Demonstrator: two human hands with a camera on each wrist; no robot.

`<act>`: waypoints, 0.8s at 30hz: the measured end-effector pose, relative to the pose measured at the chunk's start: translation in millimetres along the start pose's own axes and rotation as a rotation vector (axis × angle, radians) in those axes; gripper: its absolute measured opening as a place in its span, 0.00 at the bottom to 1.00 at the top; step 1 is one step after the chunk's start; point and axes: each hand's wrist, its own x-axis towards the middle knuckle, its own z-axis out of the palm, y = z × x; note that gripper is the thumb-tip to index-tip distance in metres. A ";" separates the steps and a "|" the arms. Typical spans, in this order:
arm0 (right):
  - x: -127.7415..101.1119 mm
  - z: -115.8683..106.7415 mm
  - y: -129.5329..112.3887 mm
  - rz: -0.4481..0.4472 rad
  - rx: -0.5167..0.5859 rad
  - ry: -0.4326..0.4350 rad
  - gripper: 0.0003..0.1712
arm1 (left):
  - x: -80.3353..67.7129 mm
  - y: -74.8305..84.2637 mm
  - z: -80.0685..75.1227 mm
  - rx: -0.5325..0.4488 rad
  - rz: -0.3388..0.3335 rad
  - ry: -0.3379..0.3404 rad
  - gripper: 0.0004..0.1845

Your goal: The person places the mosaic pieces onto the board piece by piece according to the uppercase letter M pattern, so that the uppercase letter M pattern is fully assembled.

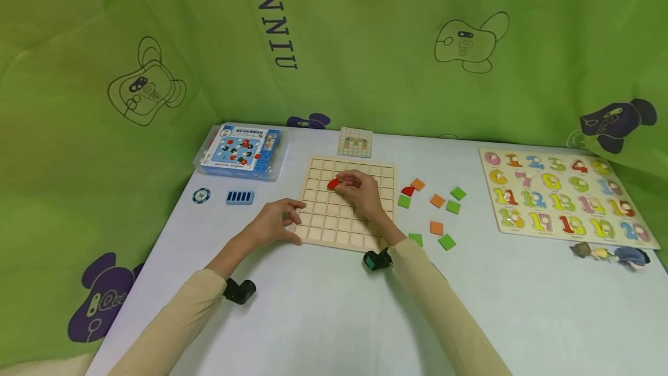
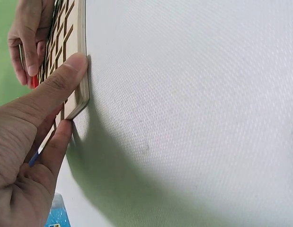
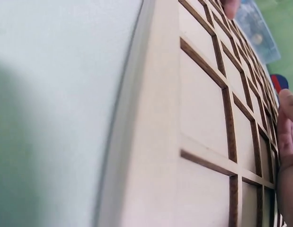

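Note:
On the table lies a square wooden grid board (image 1: 325,231) with shallow square cells. My right hand (image 1: 362,193) is over the board's middle and pinches a red wooden piece (image 1: 333,183) with a curved edge between thumb and fingertips. Whether that piece touches the grid, I cannot tell. At the near left corner, my left hand (image 1: 273,221) rests its thumb and fingers against the board's edge. In the left wrist view, its thumb (image 2: 56,85) lies nearly straight on the frame. Most of the red piece is hidden in the right wrist view.
Right of the board lie another red piece (image 1: 407,191), several orange squares (image 1: 436,201) and several green squares (image 1: 453,207). A pattern card (image 1: 355,143) is behind it. Leftward are a boxed set (image 1: 240,152), a chip (image 1: 201,195) and a blue block (image 1: 240,197). A number puzzle (image 1: 566,199) lies far right.

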 end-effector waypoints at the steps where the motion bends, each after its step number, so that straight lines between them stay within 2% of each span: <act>1: 0.5 0.1 0.5 -0.006 -0.005 -0.002 0.16 | -0.1 0.0 0.3 0.003 0.004 -0.001 0.18; 11: 4.7 4.2 2.9 -0.071 -0.058 -0.023 0.15 | 1.4 2.1 0.9 0.015 0.029 0.000 0.18; 15: 0.3 4.3 -20.9 -0.057 -0.063 -0.047 0.15 | -0.1 3.0 -0.3 0.010 0.027 -0.002 0.18; 17: 0.5 4.9 -21.8 -0.041 -0.081 -0.050 0.15 | -0.6 3.0 -0.6 0.007 0.023 -0.004 0.18; 22: 6.9 8.6 0.1 -0.004 -0.118 -0.026 0.15 | -0.8 2.0 -1.0 -0.001 0.026 -0.010 0.17; 24: 7.2 10.0 -0.6 0.011 -0.132 -0.020 0.15 | -0.6 2.1 -1.0 -0.003 0.032 -0.013 0.17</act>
